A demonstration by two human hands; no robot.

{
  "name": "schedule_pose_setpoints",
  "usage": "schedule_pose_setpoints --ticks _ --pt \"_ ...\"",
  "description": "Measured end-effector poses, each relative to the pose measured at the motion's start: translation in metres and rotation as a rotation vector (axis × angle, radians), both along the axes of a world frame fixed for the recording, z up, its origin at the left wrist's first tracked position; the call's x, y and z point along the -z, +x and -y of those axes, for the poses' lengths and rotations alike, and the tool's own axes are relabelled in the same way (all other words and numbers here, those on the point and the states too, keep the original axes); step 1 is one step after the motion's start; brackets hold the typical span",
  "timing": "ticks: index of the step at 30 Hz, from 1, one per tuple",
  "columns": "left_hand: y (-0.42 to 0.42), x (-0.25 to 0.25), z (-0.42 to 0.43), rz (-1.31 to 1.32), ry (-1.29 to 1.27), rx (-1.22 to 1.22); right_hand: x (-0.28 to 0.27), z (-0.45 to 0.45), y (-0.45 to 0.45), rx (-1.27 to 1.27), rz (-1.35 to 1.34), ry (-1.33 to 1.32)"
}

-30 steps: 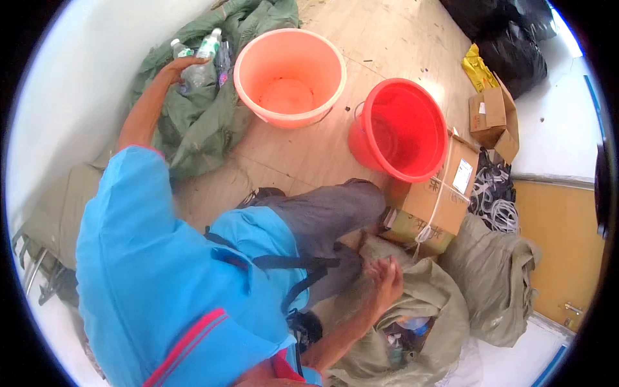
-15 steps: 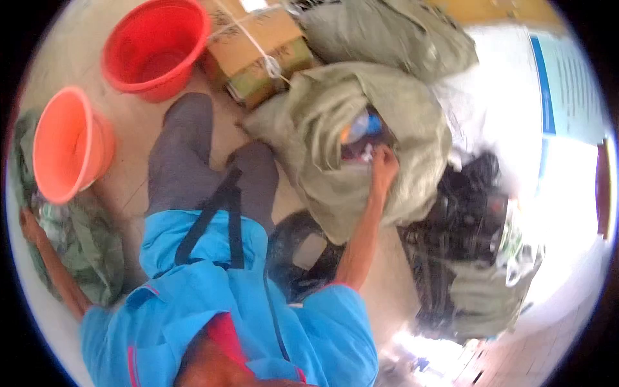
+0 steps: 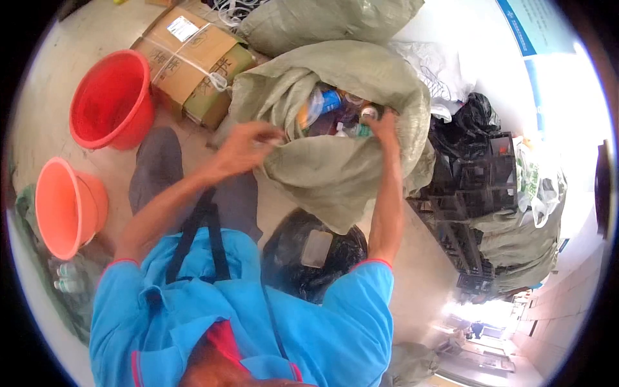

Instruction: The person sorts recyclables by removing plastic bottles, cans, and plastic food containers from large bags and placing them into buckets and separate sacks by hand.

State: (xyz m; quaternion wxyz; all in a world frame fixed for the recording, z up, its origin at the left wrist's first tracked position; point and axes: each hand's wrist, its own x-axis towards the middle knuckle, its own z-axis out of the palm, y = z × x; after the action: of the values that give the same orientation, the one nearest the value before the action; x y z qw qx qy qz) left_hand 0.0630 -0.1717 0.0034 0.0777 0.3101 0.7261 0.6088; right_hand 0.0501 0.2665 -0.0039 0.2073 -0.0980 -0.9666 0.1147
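Note:
A large olive woven sack (image 3: 329, 174) lies with its mouth open, showing mixed bottles and packaging, among them a blue-labelled item (image 3: 330, 100). My right hand (image 3: 385, 126) reaches into the mouth at its right side, beside a white-capped bottle (image 3: 369, 113); its fingertips are partly hidden there. My left hand (image 3: 255, 145) is at the sack's left edge, fingers bent and partly blurred; whether it grips the cloth is unclear. Clear bottles (image 3: 69, 278) rest on the green sack (image 3: 74, 316) at the far left.
A red bucket (image 3: 115, 103) and an orange basin (image 3: 68, 206) stand left. A tied cardboard box (image 3: 187, 58) sits behind them. Another olive sack (image 3: 329, 22) lies at the back. Black crates (image 3: 474, 187) stand right, and a black bag (image 3: 293, 251) lies near my knees.
My left hand has left the green sack with the bottles and come over to the olive sack's left edge. My right hand has stayed at the sack's mouth, and the view has shifted slightly.

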Motion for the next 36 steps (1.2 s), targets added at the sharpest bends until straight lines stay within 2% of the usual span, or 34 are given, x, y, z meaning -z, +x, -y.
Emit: schedule_pose_setpoints --ticks 2,4,5,6,7,8,10,11,12,13,14,16,18,22,24,26,28,29,31,32,33,34,35,36 --pt "-0.001 0.001 -0.044 -0.026 -0.025 0.066 -0.008 0.025 -0.008 -0.002 0.053 -0.024" --pt "-0.008 0.008 -0.073 -0.168 -0.044 0.068 -0.006 0.047 -0.021 -0.02 0.111 -0.056" --pt "-0.012 0.01 -0.082 -0.173 -0.056 0.067 -0.002 0.054 -0.03 -0.077 0.085 0.045" --pt "-0.014 0.011 -0.09 -0.352 -0.078 0.053 0.002 0.06 -0.036 -0.135 0.061 0.146" --pt "-0.013 0.016 -0.098 -0.527 -0.099 0.038 -0.001 0.067 -0.039 -0.139 0.065 0.136" --pt "-0.013 0.026 -0.104 -0.524 -0.114 0.04 -0.004 0.074 -0.044 -0.143 -0.011 0.17" --pt "-0.011 0.04 -0.12 -0.747 -0.32 0.137 0.003 0.076 -0.052 -0.144 -0.088 0.198" --pt "-0.011 0.048 -0.123 -0.748 -0.327 0.139 0.005 0.077 -0.056 -0.161 -0.203 0.231" --pt "-0.007 0.05 -0.121 -0.665 -0.537 0.193 0.008 0.075 -0.055 -0.176 -0.313 0.262" --pt "-0.003 0.052 -0.12 -0.573 -0.744 0.246 0.009 0.068 -0.051 -0.178 -0.305 0.254" --pt "-0.003 0.054 -0.115 -0.558 -0.755 0.247 0.008 0.062 -0.043 -0.172 -0.132 0.237" --pt "-0.012 0.057 -0.108 -0.427 -0.648 0.142 -0.007 0.068 -0.023 -0.175 0.042 0.215" --pt "-0.019 0.058 -0.103 -0.349 -0.652 0.107 -0.033 0.084 0.017 0.051 0.377 -0.117" --pt "-0.018 0.04 -0.11 -0.182 -0.687 0.007 -0.043 0.086 0.064 -0.046 0.386 -0.077" --pt "-0.017 0.049 -0.113 -0.173 -0.672 -0.011 -0.061 0.095 0.083 -0.039 0.327 -0.245" --pt "-0.027 0.04 -0.116 -0.201 -0.656 -0.039 -0.086 0.103 0.091 -0.027 0.319 -0.22" --pt "-0.017 0.015 -0.118 -0.088 -0.621 0.007 -0.093 0.104 0.11 -0.007 0.349 -0.197" --pt "-0.015 0.012 -0.121 -0.086 -0.618 0.003 -0.096 0.102 0.113 -0.063 0.296 -0.213" --pt "-0.013 0.003 -0.123 -0.504 -0.283 -0.171 -0.099 0.103 0.108 -0.131 0.238 -0.225" --pt "-0.01 -0.001 -0.123 -0.489 -0.282 -0.179 -0.101 0.105 0.109 -0.175 0.291 -0.403" --pt "-0.011 -0.013 -0.122 -0.597 -0.284 -0.121 -0.102 0.107 0.106 -0.221 0.339 -0.578" --pt "-0.012 -0.019 -0.12 -0.707 -0.288 -0.063 -0.103 0.11 0.1 -0.232 0.348 -0.57" --pt "-0.012 -0.018 -0.116 -0.697 -0.289 -0.078 -0.104 0.114 0.094 -0.206 0.358 -0.714" --pt "-0.012 -0.015 -0.112 -0.482 -0.268 0.003 -0.105 0.117 0.087 -0.179 0.366 -0.857"
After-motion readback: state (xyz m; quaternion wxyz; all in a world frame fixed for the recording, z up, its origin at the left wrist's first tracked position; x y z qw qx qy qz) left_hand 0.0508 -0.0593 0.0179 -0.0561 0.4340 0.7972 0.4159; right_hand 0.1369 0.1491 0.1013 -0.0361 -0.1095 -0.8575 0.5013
